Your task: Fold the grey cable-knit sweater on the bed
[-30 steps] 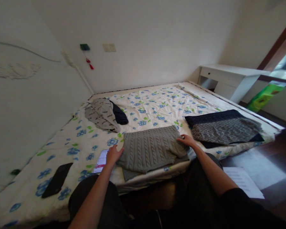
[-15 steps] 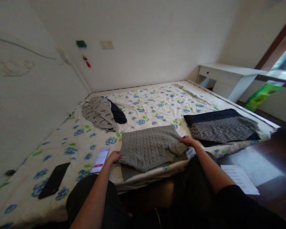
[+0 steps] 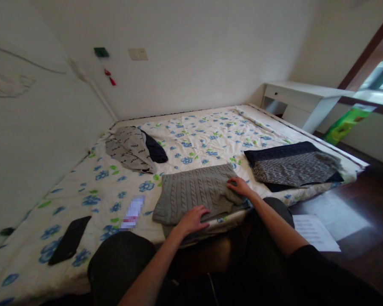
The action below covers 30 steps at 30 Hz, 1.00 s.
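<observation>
1. Left hand (image 3: 193, 219) – flat, palm down, fingers spread on the near edge of the grey cable-knit sweater (image 3: 194, 191); pressing, gripping nothing.
2. Right hand (image 3: 239, 186) – fingers loosely extended, resting on the sweater's right edge near its upper right corner; cannot tell if any cloth is pinched under the fingertips.
3. Sweater lies folded in a rough rectangle at the near edge of the bed (image 3: 210, 131), its lower fold hanging slightly past the mattress edge. Thick ribbed knit, soft rounded corners.
4. Both forearms come in from below, bare, left one angled up-right, right one angled up-left; dark-trousered knees sit just below the bed edge.
5. Open room: bare floral sheet beyond the sweater toward the wall, and a strip to its left before the phone (image 3: 132, 212) with lit screen, which lies near the sweater but apart from it.
6. Further left, a black flat case (image 3: 69, 240) lies near the bed's front edge.
7. Right of the sweater, well apart – a folded stack (image 3: 293, 168), speckled grey cloth on dark navy.
8. Far left of bed: crumpled grey printed garment (image 3: 127, 148) over a dark piece.
9. White desk (image 3: 306, 97) in the far corner; paper sheet (image 3: 314, 231) on the dark wood floor.
</observation>
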Available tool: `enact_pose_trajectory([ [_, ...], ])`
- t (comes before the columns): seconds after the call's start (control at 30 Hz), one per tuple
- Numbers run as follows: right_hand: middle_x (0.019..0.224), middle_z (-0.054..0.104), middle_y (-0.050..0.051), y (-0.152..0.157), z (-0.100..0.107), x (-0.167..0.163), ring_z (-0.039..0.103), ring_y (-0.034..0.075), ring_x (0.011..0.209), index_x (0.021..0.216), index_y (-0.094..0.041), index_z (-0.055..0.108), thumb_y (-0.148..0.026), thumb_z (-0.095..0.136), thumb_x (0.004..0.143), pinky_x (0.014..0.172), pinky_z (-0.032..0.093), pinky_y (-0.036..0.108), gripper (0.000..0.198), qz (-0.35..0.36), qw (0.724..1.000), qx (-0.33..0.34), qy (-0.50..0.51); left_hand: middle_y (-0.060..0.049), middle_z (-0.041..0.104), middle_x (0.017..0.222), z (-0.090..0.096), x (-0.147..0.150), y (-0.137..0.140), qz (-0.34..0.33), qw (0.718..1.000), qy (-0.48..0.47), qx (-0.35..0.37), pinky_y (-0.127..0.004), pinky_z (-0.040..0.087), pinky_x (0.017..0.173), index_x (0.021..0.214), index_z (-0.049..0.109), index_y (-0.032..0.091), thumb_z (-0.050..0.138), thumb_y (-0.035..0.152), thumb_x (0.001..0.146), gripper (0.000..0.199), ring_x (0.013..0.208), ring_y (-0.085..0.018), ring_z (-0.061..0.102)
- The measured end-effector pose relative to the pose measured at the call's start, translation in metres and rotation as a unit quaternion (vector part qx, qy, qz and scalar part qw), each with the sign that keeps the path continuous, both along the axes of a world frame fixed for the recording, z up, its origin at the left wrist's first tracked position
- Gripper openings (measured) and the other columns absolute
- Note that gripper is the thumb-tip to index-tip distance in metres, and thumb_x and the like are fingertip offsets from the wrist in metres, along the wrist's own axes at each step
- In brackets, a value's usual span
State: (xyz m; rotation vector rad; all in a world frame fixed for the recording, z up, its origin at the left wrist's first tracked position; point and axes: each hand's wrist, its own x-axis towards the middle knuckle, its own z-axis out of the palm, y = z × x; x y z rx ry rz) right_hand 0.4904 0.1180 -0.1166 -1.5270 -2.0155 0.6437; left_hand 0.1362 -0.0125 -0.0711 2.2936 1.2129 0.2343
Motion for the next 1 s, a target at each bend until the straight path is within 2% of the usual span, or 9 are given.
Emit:
enact_pose_trajectory([
  [0.1, 0.125, 0.082, 0.012, 0.001, -0.007, -0.002, 0.076, 0.029, 0.122, 0.122, -0.020, 0.085, -0.038, 0.076, 0.102, 0.116, 0.055, 0.043, 0.028, -0.011, 1.000, -0.001, -0.007, -0.012, 0.082, 0.124, -0.006, 0.008, 0.004, -0.005, 1.000, -0.008, -0.024, -0.037, 0.056, 0.107, 0.125, 0.083, 0.020, 0.067, 0.028, 0.099, 0.032, 0.115, -0.026, 0.075],
  [0.17, 0.126, 0.083, 0.012, 0.004, -0.009, 0.000, 0.076, 0.028, 0.122, 0.122, -0.020, 0.085, -0.038, 0.074, 0.103, 0.117, 0.055, 0.043, 0.028, -0.016, 1.000, -0.005, -0.007, -0.010, 0.084, 0.114, -0.003, 0.005, 0.010, 0.007, 0.999, -0.019, -0.048, -0.033, 0.056, 0.099, 0.116, 0.086, 0.020, 0.060, 0.023, 0.101, 0.030, 0.104, -0.023, 0.076],
  [0.27, 0.126, 0.083, 0.012, 0.010, -0.008, 0.004, 0.076, 0.028, 0.122, 0.121, -0.020, 0.085, -0.038, 0.072, 0.105, 0.116, 0.055, 0.040, 0.028, -0.025, 0.999, -0.014, -0.016, -0.007, 0.083, 0.097, 0.009, -0.003, 0.014, 0.029, 0.994, -0.022, -0.104, -0.027, 0.053, 0.083, 0.111, 0.088, 0.018, 0.062, 0.022, 0.094, 0.030, 0.087, -0.019, 0.072],
  [0.4, 0.128, 0.083, 0.014, 0.028, -0.003, 0.012, 0.077, 0.027, 0.121, 0.128, -0.019, 0.083, -0.041, 0.067, 0.109, 0.111, 0.055, 0.035, 0.033, -0.115, 0.992, -0.043, -0.033, -0.002, 0.077, 0.083, 0.019, -0.004, 0.008, 0.011, 0.984, -0.043, -0.173, -0.024, 0.045, 0.071, 0.113, 0.088, 0.017, 0.065, 0.027, 0.090, 0.034, 0.075, -0.016, 0.065],
  [0.53, 0.130, 0.083, 0.015, 0.057, 0.010, 0.019, 0.079, 0.028, 0.121, 0.141, -0.016, 0.077, -0.045, 0.068, 0.108, 0.107, 0.056, 0.033, 0.045, -0.192, 0.974, -0.116, -0.043, 0.000, 0.075, 0.082, 0.018, -0.002, 0.003, -0.024, 0.979, -0.030, -0.201, -0.025, 0.044, 0.072, 0.110, 0.088, 0.020, 0.071, 0.028, 0.084, 0.032, 0.075, -0.015, 0.064],
  [0.67, 0.124, 0.085, 0.013, 0.085, 0.021, 0.019, 0.080, 0.027, 0.117, 0.139, -0.016, 0.078, -0.043, 0.075, 0.104, 0.101, 0.058, 0.030, 0.044, -0.183, 0.967, -0.174, -0.037, -0.002, 0.076, 0.085, 0.016, 0.000, 0.011, 0.010, 0.979, -0.046, -0.197, -0.026, 0.047, 0.073, 0.113, 0.086, 0.020, 0.071, 0.037, 0.090, 0.033, 0.079, -0.017, 0.067],
  [0.73, 0.116, 0.085, 0.011, 0.095, 0.023, 0.017, 0.081, 0.025, 0.106, 0.137, -0.016, 0.080, -0.043, 0.078, 0.102, 0.092, 0.059, 0.029, 0.044, -0.181, 0.963, -0.197, -0.028, -0.003, 0.078, 0.089, 0.014, 0.001, 0.016, 0.022, 0.982, -0.053, -0.182, -0.027, 0.050, 0.076, 0.118, 0.084, 0.020, 0.070, 0.038, 0.091, 0.036, 0.082, -0.018, 0.069],
  [0.87, 0.091, 0.081, 0.008, 0.109, 0.018, 0.013, 0.075, 0.021, 0.078, 0.119, -0.015, 0.085, -0.050, 0.085, 0.096, 0.071, 0.056, 0.026, 0.042, -0.165, 0.952, -0.256, -0.022, -0.006, 0.081, 0.109, 0.006, 0.009, 0.016, 0.033, 0.993, -0.039, -0.111, -0.032, 0.055, 0.090, 0.127, 0.082, 0.022, 0.074, 0.040, 0.092, 0.040, 0.097, -0.022, 0.074],
  [1.0, 0.082, 0.078, 0.007, 0.119, 0.007, 0.012, 0.070, 0.019, 0.071, 0.100, -0.014, 0.084, -0.052, 0.094, 0.087, 0.066, 0.055, 0.026, 0.041, -0.141, 0.949, -0.276, -0.053, -0.008, 0.079, 0.128, -0.006, 0.034, 0.009, 0.015, 0.997, -0.046, -0.058, -0.037, 0.057, 0.105, 0.142, 0.076, 0.026, 0.079, 0.046, 0.095, 0.051, 0.116, -0.026, 0.075],
])
